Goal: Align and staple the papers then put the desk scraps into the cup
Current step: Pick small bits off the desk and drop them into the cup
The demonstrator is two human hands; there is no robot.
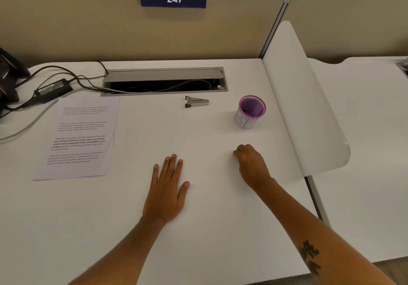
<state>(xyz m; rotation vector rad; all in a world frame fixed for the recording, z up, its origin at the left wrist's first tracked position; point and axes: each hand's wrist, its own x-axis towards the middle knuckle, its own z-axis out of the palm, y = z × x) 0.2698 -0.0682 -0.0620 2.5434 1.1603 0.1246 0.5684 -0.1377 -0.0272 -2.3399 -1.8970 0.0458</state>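
Papers (77, 138) at desk's (132, 229) left edge; left fingers (171, 165) flat, right fingers (239, 151) curled, perhaps empty.

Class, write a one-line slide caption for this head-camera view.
Left hand flat and right hand fisted on the desk, papers, stapler and purple cup untouched.

The printed papers (77, 138) lie flat in a squared stack near the desk's left edge. A small metal stapler (196, 102) lies just before the cable hatch at the back edge. The purple mesh cup (250, 112), paper-wrapped, stands upright toward the right edge.
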